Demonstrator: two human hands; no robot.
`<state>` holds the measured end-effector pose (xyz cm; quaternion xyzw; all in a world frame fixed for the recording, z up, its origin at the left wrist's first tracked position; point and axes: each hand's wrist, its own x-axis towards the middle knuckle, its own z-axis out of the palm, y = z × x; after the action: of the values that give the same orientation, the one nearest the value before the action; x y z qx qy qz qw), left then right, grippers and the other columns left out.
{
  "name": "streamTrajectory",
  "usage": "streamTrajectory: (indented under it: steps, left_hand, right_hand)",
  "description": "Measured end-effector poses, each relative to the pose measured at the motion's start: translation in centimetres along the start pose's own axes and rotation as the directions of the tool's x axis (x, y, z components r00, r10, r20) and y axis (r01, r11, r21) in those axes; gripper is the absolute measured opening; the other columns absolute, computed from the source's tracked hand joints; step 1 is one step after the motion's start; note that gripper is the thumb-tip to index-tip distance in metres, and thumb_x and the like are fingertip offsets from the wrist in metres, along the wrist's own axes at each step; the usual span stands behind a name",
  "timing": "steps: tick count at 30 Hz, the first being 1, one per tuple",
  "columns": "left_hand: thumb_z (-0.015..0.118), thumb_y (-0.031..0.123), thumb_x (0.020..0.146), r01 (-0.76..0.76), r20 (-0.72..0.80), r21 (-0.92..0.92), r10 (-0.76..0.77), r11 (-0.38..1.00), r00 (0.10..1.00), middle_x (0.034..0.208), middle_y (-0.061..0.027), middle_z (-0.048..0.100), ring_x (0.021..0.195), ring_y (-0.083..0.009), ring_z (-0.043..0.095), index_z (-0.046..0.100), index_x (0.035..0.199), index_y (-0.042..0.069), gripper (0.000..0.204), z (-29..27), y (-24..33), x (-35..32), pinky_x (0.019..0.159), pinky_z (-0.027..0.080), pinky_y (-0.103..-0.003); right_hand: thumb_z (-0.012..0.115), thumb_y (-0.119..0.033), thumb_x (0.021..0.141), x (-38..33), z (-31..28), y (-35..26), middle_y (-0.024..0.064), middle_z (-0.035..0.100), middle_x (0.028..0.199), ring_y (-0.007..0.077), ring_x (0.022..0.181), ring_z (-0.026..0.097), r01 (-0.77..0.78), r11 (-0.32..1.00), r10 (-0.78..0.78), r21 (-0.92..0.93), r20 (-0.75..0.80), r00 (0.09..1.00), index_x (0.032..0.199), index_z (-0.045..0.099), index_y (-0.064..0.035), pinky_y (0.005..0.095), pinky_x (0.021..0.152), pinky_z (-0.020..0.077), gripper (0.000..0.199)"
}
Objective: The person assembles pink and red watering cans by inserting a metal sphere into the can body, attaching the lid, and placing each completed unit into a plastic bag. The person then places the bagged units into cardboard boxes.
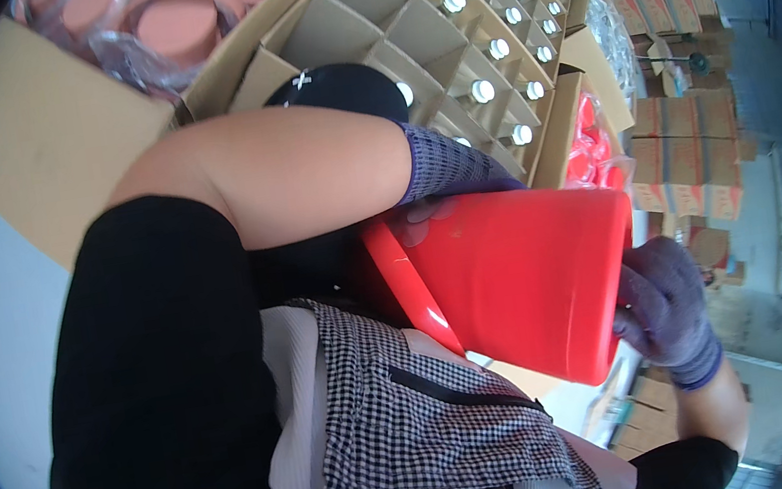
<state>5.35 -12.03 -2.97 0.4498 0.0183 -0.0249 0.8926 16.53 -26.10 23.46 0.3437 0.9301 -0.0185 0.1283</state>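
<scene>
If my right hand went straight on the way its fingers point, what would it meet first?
The red container: the right hand already has its fingers at that container's end. Whether they touch it or reach past its edge is hard to tell here.

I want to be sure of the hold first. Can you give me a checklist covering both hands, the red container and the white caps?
1. Right hand gloved, at one end of the red container: ok.
2. Left hand gloved: ok.
3. Left hand's grip: cannot tell; it is mostly hidden.
4. Inside of the container: cannot tell; no view into it.
5. White caps within the carton's divided cells: ok.
</scene>
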Motion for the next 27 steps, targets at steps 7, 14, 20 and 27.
streamTrajectory:
  steps: [7, 14, 20, 27]
  left_hand:
    - [0.051, 0.028, 0.108, -0.016, 0.099, 0.002, 0.016, 1.000, 0.995, 0.136, -0.0095, 0.063, 0.126, -0.0166, 0.059, 0.061, 0.137, 0.005, 0.038, 0.9, 0.1, 0.2, 0.111, 0.045, -0.032]
    - [0.050, 0.027, 0.108, 0.092, 0.123, 0.036, -0.096, 0.995, 0.988, 0.136, -0.0092, 0.063, 0.126, -0.0165, 0.059, 0.060, 0.138, 0.005, 0.038, 2.3, 0.5, 1.3, 0.110, 0.046, -0.031]
    - [0.050, 0.026, 0.108, 0.022, -0.067, 0.004, -0.021, 1.000, 0.998, 0.136, -0.0090, 0.063, 0.126, -0.0164, 0.059, 0.060, 0.139, 0.006, 0.038, 0.3, 2.3, -1.2, 0.109, 0.046, -0.031]
    - [0.048, 0.052, 0.106, -0.302, -0.460, -0.107, 0.223, 0.947, 0.860, 0.131, -0.0139, 0.062, 0.125, -0.0238, 0.058, 0.053, 0.141, -0.002, 0.065, -4.0, 4.8, -4.5, 0.110, 0.046, -0.038]
  right_hand:
    - [0.071, -0.027, 0.089, -0.5, 0.7, -2.7, 0.0164, 0.063, 0.084, 0.0346, 0.071, 0.061, -0.360, 0.929, 0.356, 0.081, 0.059, 0.932, 0.109, 0.064, 0.0026, 0.0441, 0.065, 0.0469, 0.036]
    - [0.067, -0.016, 0.089, 0.7, 1.8, -4.5, 0.0191, 0.063, 0.079, 0.0390, 0.072, 0.065, -0.675, 0.622, 0.731, 0.397, 0.016, 0.682, 0.094, 0.065, 0.0012, 0.0413, 0.065, 0.0504, 0.018]
    - [0.064, -0.022, 0.100, -5.2, 2.8, 1.5, 0.0063, 0.073, 0.101, 0.0134, 0.085, 0.064, -0.318, 0.293, 0.861, 0.902, -0.104, 0.498, 0.113, 0.070, 0.0011, 0.0309, 0.076, 0.0530, 0.027]
    - [0.081, -0.063, 0.077, -22.3, 27.9, 9.1, 0.0193, 0.052, 0.152, 0.0378, 0.143, 0.045, -0.905, -0.307, 0.950, 0.294, 0.156, -0.271, 0.149, 0.051, -0.0021, 0.0476, 0.117, 0.0382, 0.099]
